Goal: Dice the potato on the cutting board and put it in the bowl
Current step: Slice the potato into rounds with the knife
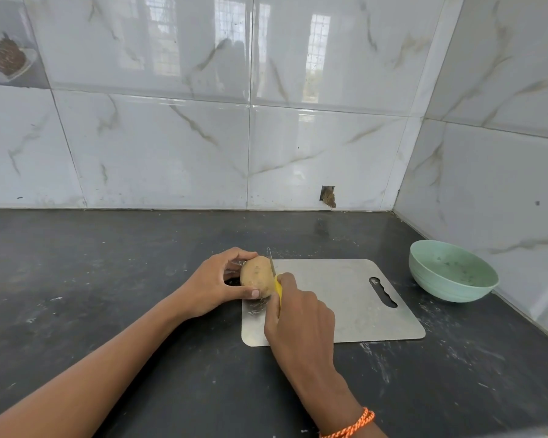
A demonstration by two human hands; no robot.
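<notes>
Potato (256,276) sits at the left end of the board (332,298), whole, skin on, brown; left hand (214,284) holds it, thumb along the near side with the nail showing, fingers curled over the far top, so the grip wraps it from the left; right hand (299,317) is wrapped round the yellow handle of a knife (273,273), forefinger up near where handle meets blade; blade stands on edge against the right side of the potato, tip pointing away toward the wall; can't tell how far it has bitten in; board is pale metal-grey, flat on the dark counter (108,279), with a slot handle at its right end; its left end is scuffed and partly under the hand; bowl (453,271) is pale green, upright, well right of the board, close to the side wall tiles; a few specks inside, no potato in it; orange cord band (350,426) on the right wrist; both forearms come in from the bottom edge; wall (250,121) is glossy white marbled tile, with a small broken hole (328,196) low down.
</notes>
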